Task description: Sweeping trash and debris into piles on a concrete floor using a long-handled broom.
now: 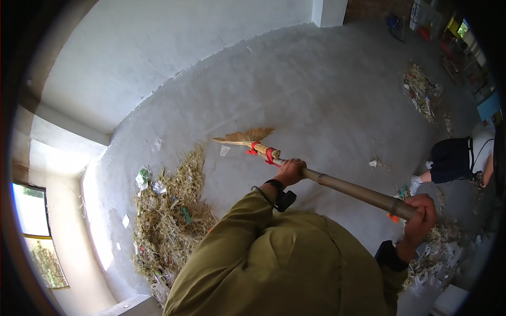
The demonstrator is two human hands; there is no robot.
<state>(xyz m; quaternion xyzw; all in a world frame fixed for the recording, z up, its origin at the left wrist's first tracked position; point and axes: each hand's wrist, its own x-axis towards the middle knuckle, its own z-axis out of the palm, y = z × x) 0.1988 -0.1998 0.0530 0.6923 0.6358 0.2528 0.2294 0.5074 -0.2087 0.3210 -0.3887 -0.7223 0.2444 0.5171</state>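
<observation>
A broom (354,188) with a thick bamboo handle slants across the view. Red strips tie its straw head (252,135), which rests against the grey floor ahead of me. My left hand (291,171) is wrapped round the handle just behind the head. Farther back, near the handle's end, my right hand (421,211) grips the bamboo. Both my wrists carry dark bands. A large heap of straw and litter (171,216) lies to the left of the broom, with a small clear scrap (225,150) between heap and bristles.
A pale wall (174,37) bounds the left and far side, with a window (39,231) at left. More litter lies in a pile (420,92) at far right and another (435,258) near my right hand. A person in dark shorts (450,159) stands at right.
</observation>
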